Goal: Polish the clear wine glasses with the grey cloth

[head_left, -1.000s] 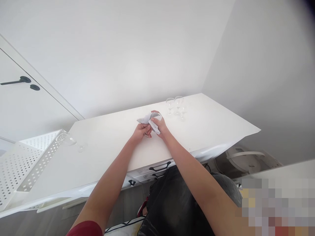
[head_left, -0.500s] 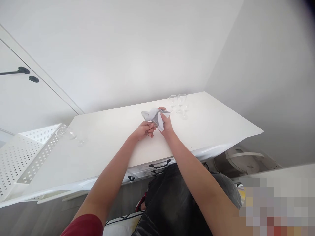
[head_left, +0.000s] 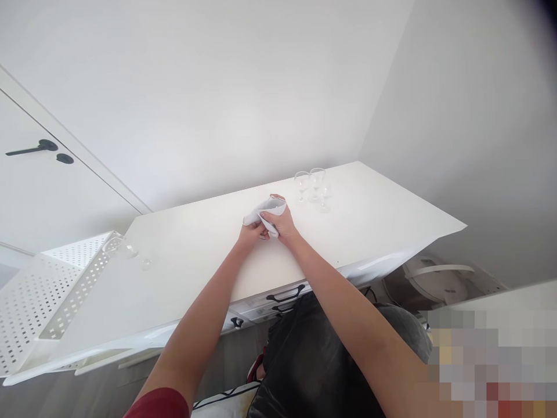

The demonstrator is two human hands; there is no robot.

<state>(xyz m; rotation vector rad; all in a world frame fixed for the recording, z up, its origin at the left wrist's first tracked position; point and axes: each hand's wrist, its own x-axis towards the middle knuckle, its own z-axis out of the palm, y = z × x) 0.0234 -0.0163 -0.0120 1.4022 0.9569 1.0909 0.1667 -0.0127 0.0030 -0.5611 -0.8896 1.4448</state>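
A light grey cloth (head_left: 273, 226) is bunched between my two hands above the white tabletop, wrapped around a clear wine glass (head_left: 278, 201) that is mostly hidden. Below and to the left, my left hand (head_left: 253, 232) is closed at the glass's lower end, its fingers partly under the cloth. My right hand (head_left: 281, 222) grips the cloth against the glass from the right, thumb on the near side. Just beyond it, several clear stemmed glasses (head_left: 316, 183) stand in a group. Another clear glass (head_left: 130, 249) is far to the left on the tabletop.
The white cabinet top (head_left: 209, 261) runs along the wall. A white perforated rack (head_left: 26, 313) stands at its left end, near a door with a black handle (head_left: 46, 145). Black drawer pulls (head_left: 285, 295) face me. A round lidded bin (head_left: 435, 281) is below right.
My hands have drawn closer together, and the cloth now wraps more tightly around the glass. My left hand has moved slightly left and under the cloth. The camera view has shifted a little.
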